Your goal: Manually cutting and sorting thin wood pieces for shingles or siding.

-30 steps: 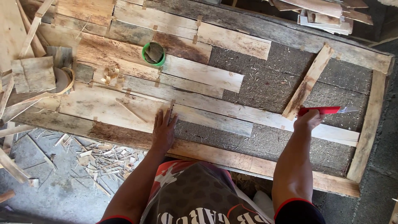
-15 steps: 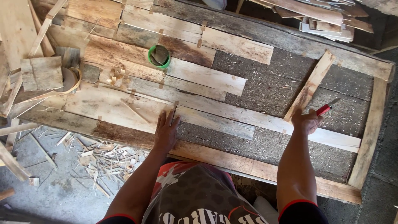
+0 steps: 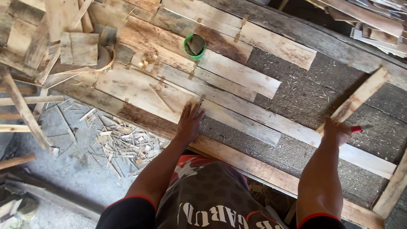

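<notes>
A red-handled tool [image 3: 355, 129] sits in the closed right hand [image 3: 338, 131], only the handle end showing at the near end of a loose wooden slat [image 3: 358, 98] that lies slanted on the dark board surface. The left hand [image 3: 189, 123] lies open and flat, fingers spread, pressed on a pale plank [image 3: 237, 121] and holding nothing. Farther up, a green round container [image 3: 194, 46] rests on the planks. Wood shavings [image 3: 123, 142] litter the concrete floor at left, beside stacked wood offcuts [image 3: 51, 42].
</notes>
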